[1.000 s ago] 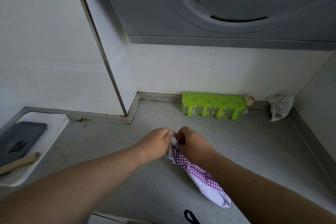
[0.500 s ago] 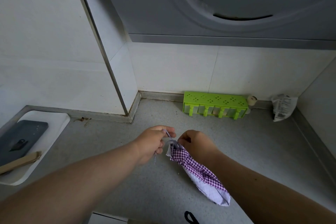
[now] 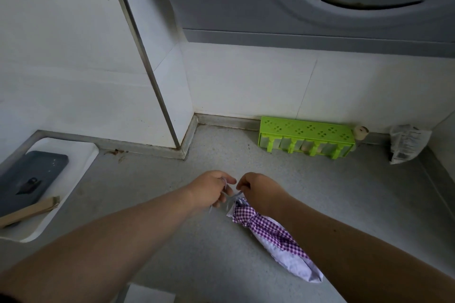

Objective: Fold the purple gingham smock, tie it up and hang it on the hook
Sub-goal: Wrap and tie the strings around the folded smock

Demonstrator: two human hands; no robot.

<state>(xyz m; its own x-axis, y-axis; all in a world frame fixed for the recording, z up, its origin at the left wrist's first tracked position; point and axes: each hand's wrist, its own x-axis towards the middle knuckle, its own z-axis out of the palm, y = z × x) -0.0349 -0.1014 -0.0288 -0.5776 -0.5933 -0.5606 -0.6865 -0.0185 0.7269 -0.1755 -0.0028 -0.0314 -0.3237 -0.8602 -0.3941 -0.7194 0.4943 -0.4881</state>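
Print on the crumpled packet [image 3: 407, 142] at far right is too small to read. At lower centre, the purple gingham smock [image 3: 273, 236], rolled tight, lies on the grey tabletop [image 3: 320, 192]; left hand [image 3: 213, 189] and right hand [image 3: 258, 188] each pinch its thin tie in curled fingers.

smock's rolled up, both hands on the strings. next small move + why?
Probably pull the two string ends apart to cinch the knot. The left hand and right hand each pinch a thin tie string at the top end of the rolled purple gingham smock, which lies on the countertop. The string looks slack, and no hook is visible.
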